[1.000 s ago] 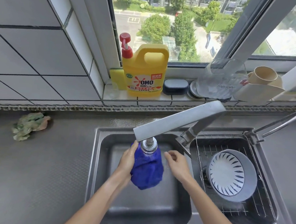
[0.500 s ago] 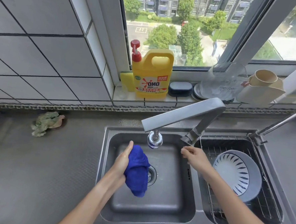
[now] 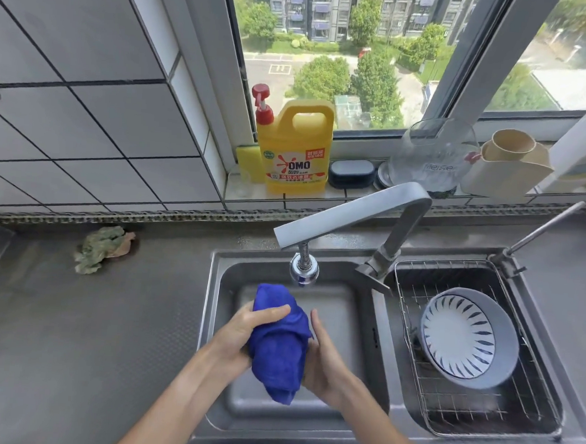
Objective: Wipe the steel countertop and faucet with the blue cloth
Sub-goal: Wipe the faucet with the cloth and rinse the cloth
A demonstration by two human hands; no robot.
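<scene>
You are holding the blue cloth (image 3: pixel 279 344) with both hands over the left sink bowl (image 3: pixel 344 314). Your left hand (image 3: pixel 244 328) is wrapped around the cloth from the 9 o'clock side, with the thumb lying across the top of it. Your right hand (image 3: pixel 321 357) presses against the cloth from the 3 o'clock side, with the fingers out straight and pointing up toward 12 o'clock. The cloth is bunched up between your hands, and its loose end hangs down toward 6 o'clock.

The faucet (image 3: pixel 350 218) is at 12 o'clock from the cloth. Its long flat arm reaches out over the left bowl, and its round shiny tip (image 3: pixel 303 272) hangs just above the cloth, not touching it.

The steel countertop (image 3: pixel 72 328) spreads out at 9 o'clock from your hands. A crumpled green rag (image 3: pixel 101 248) lies on it, well apart from the sink, near the back wall.

At 3 o'clock, the right bowl holds a wire rack (image 3: pixel 462 403). A grey bowl with a white striped plate (image 3: pixel 463 338) inside it leans tilted in the rack.

Up at 12 o'clock, on the window ledge, stands a yellow soap jug (image 3: pixel 298 146) with a red pump. A yellow sponge (image 3: pixel 247 162) is just beside it at 9 o'clock. A dark soap box (image 3: pixel 351 172), a clear glass jug (image 3: pixel 433 155) and a tan cup holder (image 3: pixel 504 169) sit along the ledge toward 3 o'clock.
</scene>
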